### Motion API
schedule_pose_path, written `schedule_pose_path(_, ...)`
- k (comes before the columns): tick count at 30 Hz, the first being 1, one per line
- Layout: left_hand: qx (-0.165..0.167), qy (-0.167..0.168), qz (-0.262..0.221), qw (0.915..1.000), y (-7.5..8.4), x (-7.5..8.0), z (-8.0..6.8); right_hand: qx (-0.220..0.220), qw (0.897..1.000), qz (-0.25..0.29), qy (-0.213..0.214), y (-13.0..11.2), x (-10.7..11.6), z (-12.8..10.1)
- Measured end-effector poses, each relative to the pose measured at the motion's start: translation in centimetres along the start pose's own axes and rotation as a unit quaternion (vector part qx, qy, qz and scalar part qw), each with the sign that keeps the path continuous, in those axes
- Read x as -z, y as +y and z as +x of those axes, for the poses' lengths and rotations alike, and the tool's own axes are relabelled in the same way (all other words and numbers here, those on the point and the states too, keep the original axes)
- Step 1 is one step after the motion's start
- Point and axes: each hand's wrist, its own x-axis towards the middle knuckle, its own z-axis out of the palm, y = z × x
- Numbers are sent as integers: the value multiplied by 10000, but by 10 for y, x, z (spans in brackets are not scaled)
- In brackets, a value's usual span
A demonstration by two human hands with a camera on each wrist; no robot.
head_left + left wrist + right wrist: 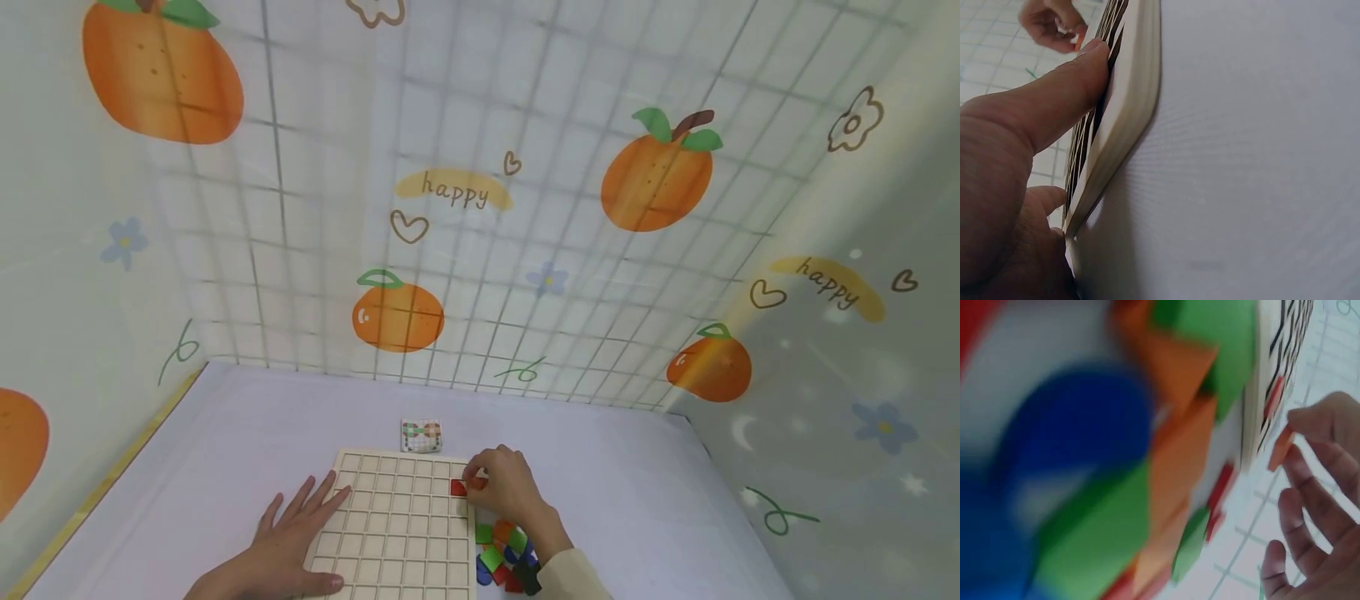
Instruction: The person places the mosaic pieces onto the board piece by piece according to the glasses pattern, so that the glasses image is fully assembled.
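A pale wooden grid board (397,525) lies on the table, with a red tile (458,487) in a cell near its far right corner. My left hand (288,537) rests along the board's left edge, fingers spread and thumb on the near part. Over the right edge, beside the red tile, my right hand (504,482) pinches a small orange tile (1281,447) between thumb and index finger. The other fingers of that hand are loosely bent, as the right wrist view shows.
Several loose coloured pieces (491,558), green, orange, blue, red and black, lie heaped by the board's right edge, under the right forearm. A small patterned card (422,435) lies beyond the far edge. A printed curtain (480,250) surrounds the white table (622,483).
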Motion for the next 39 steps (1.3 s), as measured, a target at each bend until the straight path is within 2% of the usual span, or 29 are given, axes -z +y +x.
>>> schedule_pose_path(7, -170, 151, -28, 9997, 1, -2, 0, 371, 9990, 201, -130, -16, -20, 19)
schedule_pose_path(12, -378, 282, -95, 9988, 1, -4, -1, 588, 9929, 978, -329, -22, -23, 23)
schedule_pose_path(14, -398, 301, -139, 9987, 1, -4, -1, 508, 9915, 1146, -350, -21, -23, 21)
schedule_pose_path(18, -295, 242, -101, 9992, 2, -2, -1, 108, 9933, 1087, -374, -16, -21, 17)
schedule_pose_path(21, -201, 212, -20, 9996, 3, 0, -1, 188, 9939, 1004, -423, -13, -19, 16)
schedule_pose_path(24, -204, 238, 18, 9995, 1, 0, -1, 280, 9917, 1180, -422, -10, -16, 16)
schedule_pose_path(27, -336, 377, 91, 9987, -2, -2, -3, -70, 9915, 1262, -321, -7, -15, 14)
schedule_pose_path(29, -490, 493, 110, 9975, -5, -5, -4, -330, 9935, 1074, -177, -3, -15, 12)
schedule_pose_path(31, -580, 583, 91, 9966, -6, -6, -5, -553, 9965, 627, -23, 1, -17, 11)
schedule_pose_path(35, -477, 547, 1, 9974, -5, -6, -4, -900, 9956, -151, 210, 10, -19, 8)
schedule_pose_path(39, -447, 489, 79, 9978, -3, -5, -1, -1246, 9909, -418, 300, 16, -17, 7)
